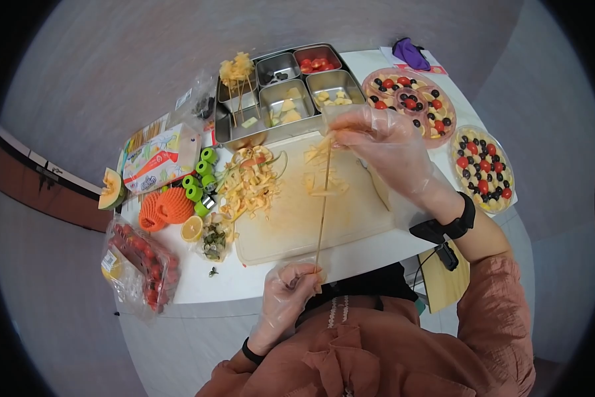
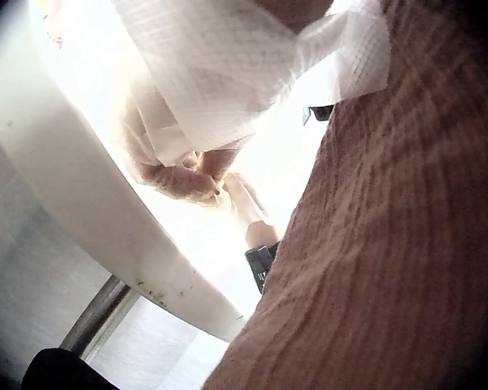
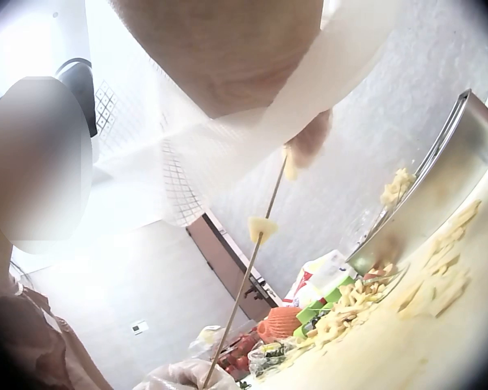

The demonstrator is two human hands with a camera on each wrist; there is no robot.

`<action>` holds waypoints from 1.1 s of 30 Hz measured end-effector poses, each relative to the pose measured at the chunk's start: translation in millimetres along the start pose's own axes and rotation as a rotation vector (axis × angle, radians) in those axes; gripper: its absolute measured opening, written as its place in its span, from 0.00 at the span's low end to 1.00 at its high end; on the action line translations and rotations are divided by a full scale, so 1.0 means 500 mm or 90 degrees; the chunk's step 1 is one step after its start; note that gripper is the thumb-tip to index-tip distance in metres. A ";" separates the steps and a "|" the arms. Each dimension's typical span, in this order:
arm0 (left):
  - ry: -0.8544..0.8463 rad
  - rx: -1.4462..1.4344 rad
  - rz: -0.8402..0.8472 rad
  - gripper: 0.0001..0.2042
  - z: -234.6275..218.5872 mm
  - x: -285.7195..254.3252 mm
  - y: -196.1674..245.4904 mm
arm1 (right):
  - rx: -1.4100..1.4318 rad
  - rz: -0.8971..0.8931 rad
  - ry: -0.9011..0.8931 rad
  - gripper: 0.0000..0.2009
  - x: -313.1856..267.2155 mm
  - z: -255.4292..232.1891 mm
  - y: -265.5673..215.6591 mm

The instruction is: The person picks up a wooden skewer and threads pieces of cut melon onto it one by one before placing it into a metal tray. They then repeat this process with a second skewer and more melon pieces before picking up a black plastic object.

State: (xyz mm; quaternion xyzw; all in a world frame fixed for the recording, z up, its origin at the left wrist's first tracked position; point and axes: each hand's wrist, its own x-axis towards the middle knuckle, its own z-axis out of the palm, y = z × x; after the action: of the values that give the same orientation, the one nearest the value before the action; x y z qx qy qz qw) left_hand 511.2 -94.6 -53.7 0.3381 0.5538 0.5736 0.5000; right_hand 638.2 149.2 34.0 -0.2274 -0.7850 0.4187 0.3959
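A thin wooden skewer (image 1: pixel 324 215) stands nearly upright between my two plastic-gloved hands, over the front of the white cutting board (image 1: pixel 277 241). My left hand (image 1: pixel 287 294) pinches its lower end, close to my body. Higher up, my right hand (image 1: pixel 390 145) pinches a pale yellow piece of fruit at the skewer's top. Partway down the skewer, a second yellow fruit piece (image 3: pixel 261 228) is threaded on, as the right wrist view shows. Fruit strips (image 1: pixel 320 155) lie on the board behind the skewer. In the left wrist view, glare washes out much around the left hand (image 2: pixel 179 175).
A steel tray (image 1: pixel 244 139) with several pans stands at the back, fruit skewers leaning in it. Peelings (image 1: pixel 251 182) heap left of the board, near green cutters (image 1: pixel 195 188) and orange foam nets (image 1: pixel 168 208). Bagged tomatoes (image 1: pixel 148 264) sit front left; fruit platters (image 1: pixel 453 106) stand right.
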 end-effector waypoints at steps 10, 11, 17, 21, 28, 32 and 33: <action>0.008 -0.014 0.001 0.04 0.004 -0.002 0.004 | 0.013 -0.028 -0.007 0.08 -0.010 0.002 -0.023; 0.009 -0.015 0.002 0.04 0.003 -0.002 0.004 | 0.013 -0.028 -0.009 0.08 -0.011 0.003 -0.022; 0.002 0.005 0.020 0.04 0.003 -0.001 -0.002 | -0.125 -0.184 0.076 0.06 -0.016 0.009 -0.010; 0.019 0.038 0.026 0.04 0.003 -0.003 0.003 | -0.259 -0.265 0.082 0.09 -0.030 0.006 -0.027; 0.045 0.037 0.013 0.02 0.009 0.000 0.010 | -0.274 -0.334 0.086 0.08 -0.039 0.012 -0.023; 0.034 0.047 0.016 0.01 0.010 0.002 0.014 | -0.280 -0.352 0.068 0.09 -0.048 0.014 -0.026; 0.039 0.036 0.016 0.01 0.011 0.003 0.011 | -0.289 -0.346 0.056 0.09 -0.051 0.014 -0.030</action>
State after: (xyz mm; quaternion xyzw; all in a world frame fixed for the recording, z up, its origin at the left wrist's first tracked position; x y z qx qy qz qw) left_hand 514.8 -91.2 -47.7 0.3413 0.5810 0.5739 0.4655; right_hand 647.1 120.2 33.2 -0.1100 -0.8719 0.1027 0.4659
